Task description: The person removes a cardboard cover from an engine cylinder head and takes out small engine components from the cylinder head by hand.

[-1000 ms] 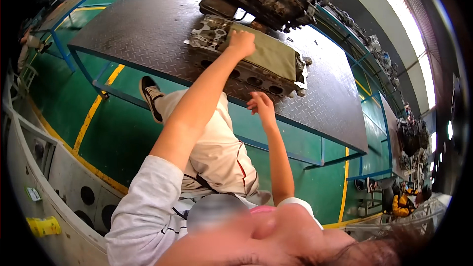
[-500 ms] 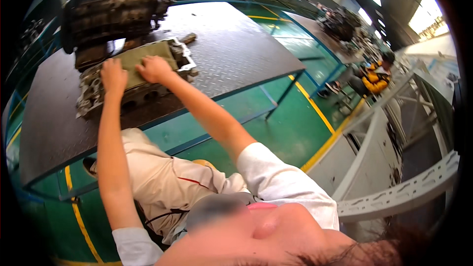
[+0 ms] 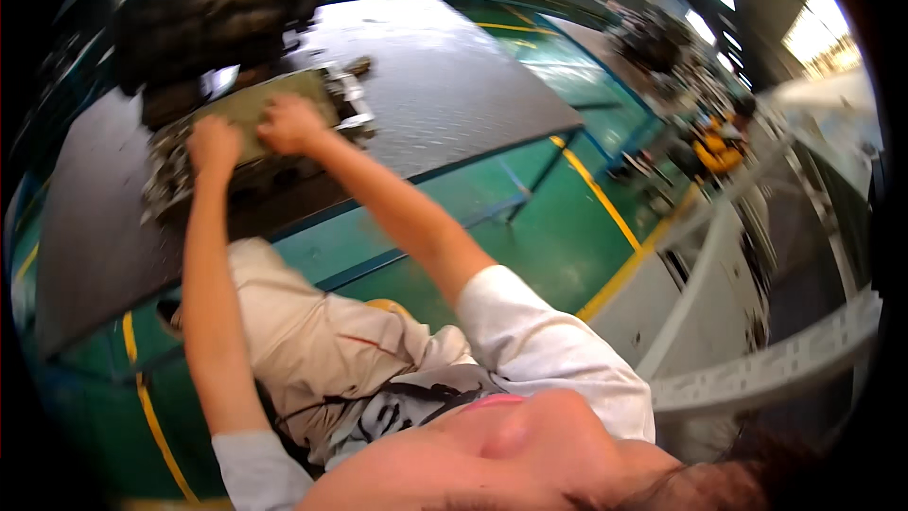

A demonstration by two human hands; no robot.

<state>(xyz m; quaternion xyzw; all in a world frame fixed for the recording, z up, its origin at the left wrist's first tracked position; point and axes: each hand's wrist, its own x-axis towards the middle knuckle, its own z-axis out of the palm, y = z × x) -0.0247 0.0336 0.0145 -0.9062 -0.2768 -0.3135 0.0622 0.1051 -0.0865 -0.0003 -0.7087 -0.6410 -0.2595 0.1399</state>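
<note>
An olive-tan sheet (image 3: 248,106), cloth or paper, I cannot tell which, lies over the top of a metal engine cylinder head (image 3: 170,170) on the table. My left hand (image 3: 216,142) is at the sheet's left part, fingers curled down onto its near edge. Closer to its right part, my right hand (image 3: 291,125) presses on the sheet with bent fingers. Motion blur softens both sets of fingertips. Openings along the near side of the cylinder head show below my hands.
A large dark engine block (image 3: 213,24) stands just behind the cylinder head. The metal-topped table (image 3: 454,99) extends right. Beyond it are another table (image 3: 605,52) with engine parts and a seated person (image 3: 719,151) in yellow and black. A grey metal frame (image 3: 776,364) stands at right.
The view has shifted slightly and blurred. My right hand has moved a little away from me across the sheet; my left hand stays at nearly the same place.
</note>
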